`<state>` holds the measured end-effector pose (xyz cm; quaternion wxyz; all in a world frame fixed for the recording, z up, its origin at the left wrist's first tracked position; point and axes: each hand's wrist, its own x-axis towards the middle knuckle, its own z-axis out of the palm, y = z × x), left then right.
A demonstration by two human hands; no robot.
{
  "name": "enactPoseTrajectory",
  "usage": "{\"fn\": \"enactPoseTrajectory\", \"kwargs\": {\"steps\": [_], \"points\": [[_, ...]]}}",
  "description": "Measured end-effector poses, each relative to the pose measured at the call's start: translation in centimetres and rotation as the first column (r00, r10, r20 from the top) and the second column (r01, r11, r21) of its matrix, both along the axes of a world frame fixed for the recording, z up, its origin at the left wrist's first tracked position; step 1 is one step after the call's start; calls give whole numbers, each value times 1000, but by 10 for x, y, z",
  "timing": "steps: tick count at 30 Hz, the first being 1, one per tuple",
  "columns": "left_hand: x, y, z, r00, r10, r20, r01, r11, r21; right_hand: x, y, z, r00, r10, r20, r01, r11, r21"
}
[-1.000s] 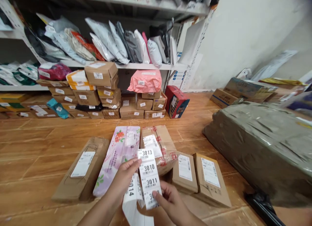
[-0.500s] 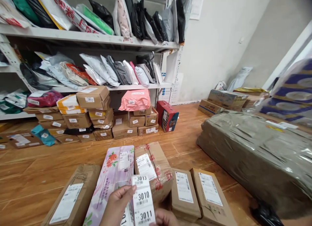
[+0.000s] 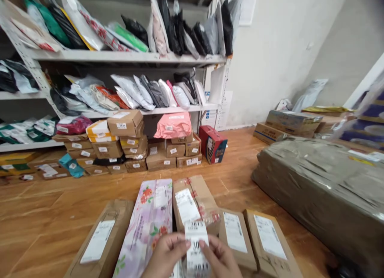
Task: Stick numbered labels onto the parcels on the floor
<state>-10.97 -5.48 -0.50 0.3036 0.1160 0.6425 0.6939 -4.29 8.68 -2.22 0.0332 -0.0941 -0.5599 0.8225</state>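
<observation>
A strip of white numbered labels (image 3: 195, 230) hangs between my two hands, its printing partly covered by fingers. My left hand (image 3: 166, 255) pinches its left edge with thumb and fingers. On the opposite edge, my right hand (image 3: 221, 257) grips the same strip. Behind it lies a taped brown carton (image 3: 207, 194) with a shipping label. Left of that is a long lilac floral box (image 3: 147, 214). A brown parcel (image 3: 99, 234) lies farther left. Two narrow brown boxes, an inner one (image 3: 237, 234) and an outer one (image 3: 270, 242), lie to the right.
Metal shelving (image 3: 132, 56) full of bagged parcels stands ahead. Numbered cartons (image 3: 135, 146) are stacked beneath it, with a pink bag (image 3: 172, 125) on top and a red box (image 3: 213, 144) at the right end. A large wrapped bale (image 3: 324, 182) occupies the right floor.
My right hand has come up from the strip's lower end to its right edge. Both hands now pinch it around the middle label. The view has shifted slightly left.
</observation>
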Motion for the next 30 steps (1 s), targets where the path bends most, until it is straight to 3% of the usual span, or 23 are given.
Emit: {"fn": "enactPoseTrajectory", "kwargs": {"steps": [3, 8, 15, 18, 22, 24, 26, 28, 30], "points": [[4, -3, 21, 1000, 17, 3, -17, 995, -96, 2, 4, 20, 1000, -24, 2, 24, 996, 88], [7, -3, 42, 990, 79, 118, -56, 981, -184, 0, 8, 31, 992, -81, 93, 78, 996, 32], [20, -3, 36, 945, -50, 323, 95, 987, -127, -7, 11, 34, 979, -153, 132, 161, 985, -58], [22, -6, 32, 952, -113, 283, 162, 975, -154, -11, 11, 35, 974, -171, 151, 185, 979, -85], [21, -8, 31, 927, -337, 162, 359, 925, -128, -14, 14, 37, 968, -175, 180, 193, 978, -84], [20, -8, 32, 944, -307, 120, 321, 938, -129, -13, 16, 38, 985, -83, 154, 97, 991, -89], [17, -8, 33, 980, -153, 130, 167, 980, -104, -8, 19, 37, 989, 124, 86, -120, 991, -53], [13, -9, 35, 980, 13, 200, 0, 998, -63, -1, 21, 32, 929, 370, 31, -371, 928, 47], [9, -11, 36, 955, 127, 269, -120, 992, -41, 6, 22, 24, 857, 514, 35, -512, 845, 156]]}}
